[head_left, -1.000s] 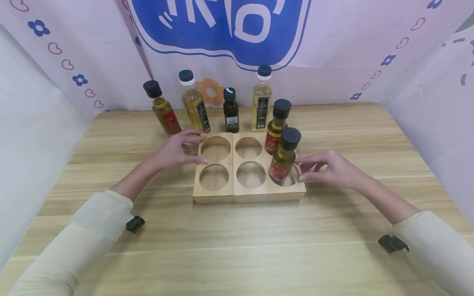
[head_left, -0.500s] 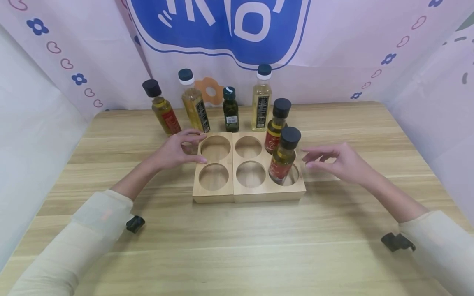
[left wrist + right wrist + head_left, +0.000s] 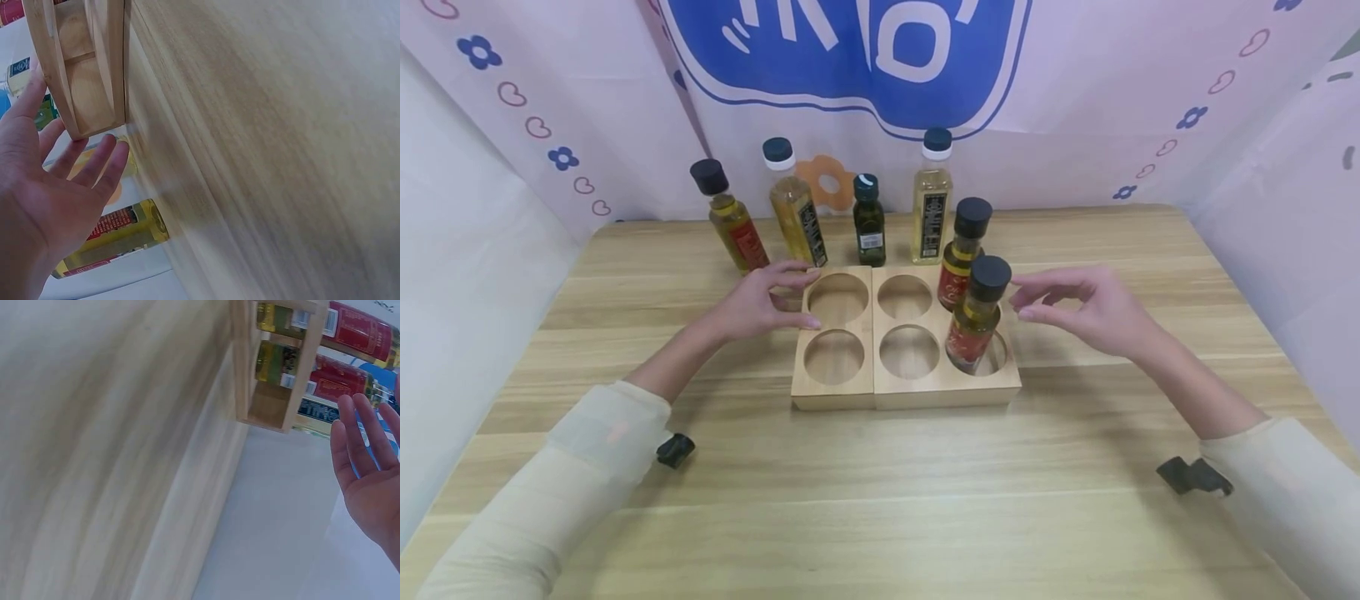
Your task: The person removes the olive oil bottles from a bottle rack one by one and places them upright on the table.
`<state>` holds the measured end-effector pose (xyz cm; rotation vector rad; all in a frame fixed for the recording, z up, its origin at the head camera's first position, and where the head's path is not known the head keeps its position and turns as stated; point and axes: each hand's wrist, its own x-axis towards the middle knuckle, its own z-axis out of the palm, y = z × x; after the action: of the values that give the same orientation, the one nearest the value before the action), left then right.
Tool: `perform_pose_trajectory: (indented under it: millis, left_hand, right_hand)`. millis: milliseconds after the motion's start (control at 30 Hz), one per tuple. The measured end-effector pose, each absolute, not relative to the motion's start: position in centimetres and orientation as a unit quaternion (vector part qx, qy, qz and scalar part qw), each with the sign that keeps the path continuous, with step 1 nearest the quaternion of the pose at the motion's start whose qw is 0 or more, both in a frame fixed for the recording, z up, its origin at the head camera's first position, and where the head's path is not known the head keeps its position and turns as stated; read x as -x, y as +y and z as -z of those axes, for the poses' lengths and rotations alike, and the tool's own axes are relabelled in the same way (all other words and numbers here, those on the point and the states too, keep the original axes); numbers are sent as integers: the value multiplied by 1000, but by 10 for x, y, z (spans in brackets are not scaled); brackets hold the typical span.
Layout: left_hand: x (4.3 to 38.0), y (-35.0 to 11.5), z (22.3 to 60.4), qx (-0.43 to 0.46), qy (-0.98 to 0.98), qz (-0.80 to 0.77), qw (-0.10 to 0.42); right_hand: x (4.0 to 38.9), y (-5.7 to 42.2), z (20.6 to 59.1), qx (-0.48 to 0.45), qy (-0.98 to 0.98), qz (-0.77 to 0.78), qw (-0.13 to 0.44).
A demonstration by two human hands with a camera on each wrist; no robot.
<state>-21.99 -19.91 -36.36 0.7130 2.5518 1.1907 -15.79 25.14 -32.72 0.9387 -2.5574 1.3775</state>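
A light wooden bottle rack (image 3: 947,398) with several round holes lies on the table as two adjoining blocks. My left hand (image 3: 752,307) touches the left block's side with fingers extended; in the left wrist view its fingertips (image 3: 119,147) meet the block's end. Two black-capped, red-labelled oil bottles stand in the right-hand holes, the front bottle (image 3: 972,333) overlapping the rear bottle (image 3: 953,279). My right hand (image 3: 1093,312) hovers just right of them, holding nothing. In the right wrist view, this hand (image 3: 372,481) has its fingers extended beside the rack (image 3: 269,403).
Behind the rack stand a red-labelled oil bottle (image 3: 733,225), a clear oil bottle (image 3: 793,212), a small dark green bottle (image 3: 869,225) and another clear oil bottle (image 3: 931,212). A printed cloth (image 3: 1060,150) hangs at the wooden table's (image 3: 880,517) back edge.
My right hand has moved off the rack's right side, first right and then slightly up and away from the front bottle. My left hand and the bottles stay put.
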Motion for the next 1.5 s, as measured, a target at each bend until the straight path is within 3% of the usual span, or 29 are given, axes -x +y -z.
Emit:
perform_pose_trajectory:
  millis: [800,1500]
  left_hand:
    - [219,-198,359,-238,884,-382,131]
    - [218,-199,360,-235,879,-394,130]
  right_hand:
    - [156,234,309,-332,-735,-589,52]
    - [153,219,301,-324,-757,-565,48]
